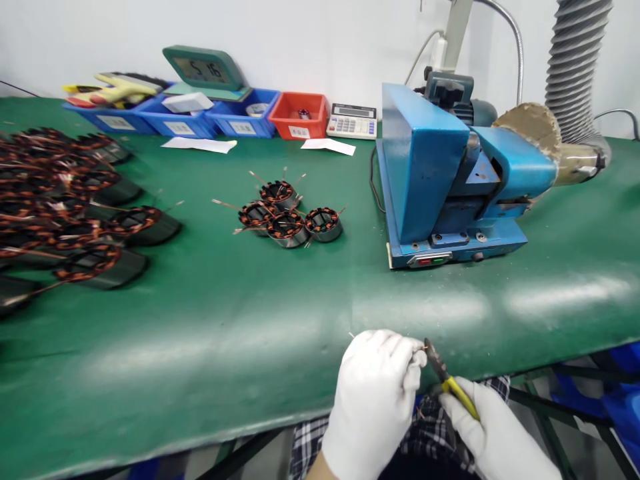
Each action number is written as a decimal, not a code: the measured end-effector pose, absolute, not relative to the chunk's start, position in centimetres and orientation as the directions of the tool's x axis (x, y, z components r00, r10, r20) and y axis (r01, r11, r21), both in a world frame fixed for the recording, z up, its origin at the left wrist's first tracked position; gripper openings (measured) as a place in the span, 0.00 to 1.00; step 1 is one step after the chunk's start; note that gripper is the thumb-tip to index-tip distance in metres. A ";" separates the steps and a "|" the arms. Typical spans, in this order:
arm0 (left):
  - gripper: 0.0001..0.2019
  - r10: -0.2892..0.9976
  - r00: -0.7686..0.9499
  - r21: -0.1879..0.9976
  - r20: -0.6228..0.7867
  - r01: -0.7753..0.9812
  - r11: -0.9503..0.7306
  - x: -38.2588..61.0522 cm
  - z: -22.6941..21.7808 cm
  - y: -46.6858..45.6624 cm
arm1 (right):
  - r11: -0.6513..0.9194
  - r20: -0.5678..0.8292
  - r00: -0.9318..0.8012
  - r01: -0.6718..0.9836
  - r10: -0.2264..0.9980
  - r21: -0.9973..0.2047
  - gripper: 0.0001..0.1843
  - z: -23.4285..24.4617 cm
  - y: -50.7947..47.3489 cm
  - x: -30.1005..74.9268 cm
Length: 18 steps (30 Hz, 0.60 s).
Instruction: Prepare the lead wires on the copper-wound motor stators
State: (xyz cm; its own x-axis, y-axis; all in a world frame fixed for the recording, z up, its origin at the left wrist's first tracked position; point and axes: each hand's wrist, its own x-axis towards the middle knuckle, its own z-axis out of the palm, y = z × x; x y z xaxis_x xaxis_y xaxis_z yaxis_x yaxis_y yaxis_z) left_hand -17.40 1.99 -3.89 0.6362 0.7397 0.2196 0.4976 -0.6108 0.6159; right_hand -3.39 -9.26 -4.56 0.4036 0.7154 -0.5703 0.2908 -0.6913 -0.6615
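My left hand [377, 393], in a white glove, is closed near the table's front edge. Its fingertips pinch a thin wire lead [425, 347]; whatever lies under the palm is hidden. Another fine wire end [352, 335] pokes out past the knuckles. Gloved too, my right hand [475, 417] grips the yellow handles of wire cutters [457, 393]. Their dark jaws point up and left, right beside the left fingertips, at the lead. Ahead on the green table [210, 320] stands a small group of copper-wound motor stators [288, 228] with loose wire ends.
Many more stators [100, 263] crowd the left side. A blue machine [425, 173] with red and green buttons stands right, a grey hose [577, 67] behind it. Along the wall are blue bins [243, 123], a red bin [299, 115], a calculator [352, 121] and a digital clock [203, 68].
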 end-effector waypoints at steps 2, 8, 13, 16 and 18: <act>0.08 0.735 0.641 0.625 0.221 0.486 -0.611 -17.4 -3.9 2.1 | -0.675 -0.571 0.406 0.179 0.714 -0.716 0.28 -5.0 -9.5 -2.6; 0.06 0.546 0.805 0.516 0.234 0.373 -0.771 -16.6 -3.1 5.3 | -0.586 -0.538 0.360 0.031 0.762 -0.810 0.27 -3.8 -9.5 -1.9; 0.15 0.396 0.906 0.269 0.146 0.349 -0.898 -18.3 -0.5 5.9 | -0.543 -0.547 0.305 -0.108 0.780 -0.833 0.31 -5.2 -10.3 -2.2; 0.14 0.449 0.882 0.168 0.144 0.425 -0.889 -20.7 0.1 4.5 | -0.535 -0.555 0.250 -0.150 0.793 -0.831 0.35 -6.5 -10.8 -1.5; 0.10 0.480 0.846 0.139 0.229 0.460 -0.877 -21.8 0.0 3.8 | -0.573 -0.593 0.183 -0.155 0.784 -0.805 0.37 -6.4 -10.9 -1.1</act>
State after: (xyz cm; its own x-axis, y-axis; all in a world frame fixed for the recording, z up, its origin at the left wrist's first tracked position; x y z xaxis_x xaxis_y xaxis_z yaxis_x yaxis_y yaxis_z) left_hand -21.76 3.78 0.00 0.8465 0.4805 0.2293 0.4602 -0.8769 0.1387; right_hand -1.13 -10.88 -6.36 0.1825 0.7840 -0.5933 -0.1545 -0.5731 -0.8048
